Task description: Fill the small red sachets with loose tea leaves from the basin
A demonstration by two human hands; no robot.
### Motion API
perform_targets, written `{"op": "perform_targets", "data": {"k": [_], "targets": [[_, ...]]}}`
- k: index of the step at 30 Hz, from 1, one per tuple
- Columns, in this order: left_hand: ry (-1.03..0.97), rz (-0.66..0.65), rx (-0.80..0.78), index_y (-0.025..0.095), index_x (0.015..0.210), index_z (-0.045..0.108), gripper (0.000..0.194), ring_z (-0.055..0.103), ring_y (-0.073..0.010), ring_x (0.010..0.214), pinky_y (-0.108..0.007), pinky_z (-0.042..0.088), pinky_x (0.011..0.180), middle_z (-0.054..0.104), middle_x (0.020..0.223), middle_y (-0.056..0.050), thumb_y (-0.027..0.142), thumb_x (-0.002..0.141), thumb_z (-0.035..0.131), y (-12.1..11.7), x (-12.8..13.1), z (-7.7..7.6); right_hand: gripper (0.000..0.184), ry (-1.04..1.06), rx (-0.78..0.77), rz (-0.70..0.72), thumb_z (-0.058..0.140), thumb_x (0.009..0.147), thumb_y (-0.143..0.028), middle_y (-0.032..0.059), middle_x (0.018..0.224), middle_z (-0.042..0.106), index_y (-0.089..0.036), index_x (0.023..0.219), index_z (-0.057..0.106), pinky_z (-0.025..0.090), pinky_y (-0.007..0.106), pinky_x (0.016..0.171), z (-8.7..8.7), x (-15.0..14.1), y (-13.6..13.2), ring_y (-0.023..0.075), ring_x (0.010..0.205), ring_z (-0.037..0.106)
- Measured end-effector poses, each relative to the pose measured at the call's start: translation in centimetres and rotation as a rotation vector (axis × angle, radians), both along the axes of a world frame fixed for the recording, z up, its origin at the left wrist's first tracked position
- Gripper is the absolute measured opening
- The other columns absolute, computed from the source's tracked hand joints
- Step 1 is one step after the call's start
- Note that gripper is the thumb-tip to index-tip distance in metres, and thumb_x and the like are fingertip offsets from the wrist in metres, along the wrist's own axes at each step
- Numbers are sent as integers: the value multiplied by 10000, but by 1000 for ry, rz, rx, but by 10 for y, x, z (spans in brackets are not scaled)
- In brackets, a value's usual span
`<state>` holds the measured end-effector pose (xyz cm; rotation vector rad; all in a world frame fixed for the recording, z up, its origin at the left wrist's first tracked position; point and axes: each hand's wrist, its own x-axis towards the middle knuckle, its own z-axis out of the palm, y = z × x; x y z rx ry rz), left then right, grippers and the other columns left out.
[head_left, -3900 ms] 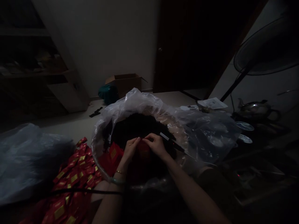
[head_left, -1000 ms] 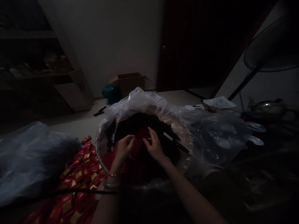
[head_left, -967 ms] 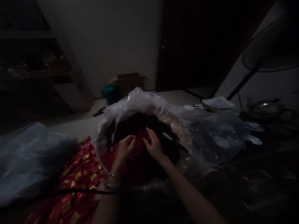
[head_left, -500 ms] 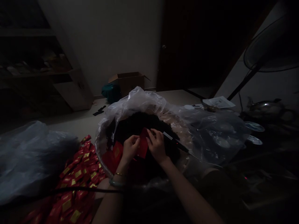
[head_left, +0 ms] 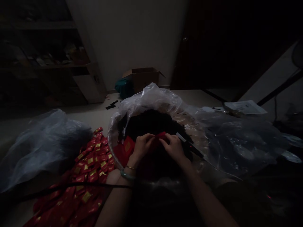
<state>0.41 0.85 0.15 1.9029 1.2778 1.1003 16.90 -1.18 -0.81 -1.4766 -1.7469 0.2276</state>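
The left hand (head_left: pixel 143 145) and the right hand (head_left: pixel 174 147) pinch a thin red packet (head_left: pixel 161 135) between them, fingers curled, above a loose, shredded black heap (head_left: pixel 151 121) in a round tub (head_left: pixel 196 129) lined with crinkled translucent plastic (head_left: pixel 153 94). Glossy, gold-labelled red pouches (head_left: pixel 93 164) lie piled beside it.

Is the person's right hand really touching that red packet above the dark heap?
Touching. The head view shows the right hand with its fingers on the right end of the red packet, no gap between.
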Motion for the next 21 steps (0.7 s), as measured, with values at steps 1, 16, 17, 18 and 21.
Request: {"op": "perform_targets", "data": {"k": [1,16,17,18,21], "targets": [[-14,-11,-3,199,866,715,131,668,-144,719,-209,482,650,743,815,-15,213,814,596,0,0,0,110,46,-38,4,582,798,-296,55,746,620,-195,774,618,433,351,752,0,1,0,231,822,542],[386,0,428,235,1117,639,492,570,-306,1079,-459,449,920,688,1096,-83,357,659,772,4,3,-12,425,617,-433,114,550,745,-537,22,642,653,-134,715,681,435,294,614,0,6,8,173,613,568],[441,18,463,239,1178,602,605,525,-331,1127,-501,417,948,657,1161,-91,359,619,800,4,5,-13,419,629,-403,104,548,747,-534,29,667,665,-139,731,685,444,303,632,-1,6,9,181,632,578],[474,23,477,238,1210,576,650,510,-333,1126,-511,411,946,638,1192,-93,347,612,806,5,6,-15,408,651,-388,121,553,747,-529,36,704,680,-145,757,691,456,313,661,-1,5,8,191,665,594],[463,-26,485,215,1185,575,512,546,-263,994,-430,466,869,646,1159,-85,278,704,740,9,7,-21,363,727,-433,279,634,711,-492,47,826,712,-159,839,704,473,346,781,7,2,2,217,802,631]]}}
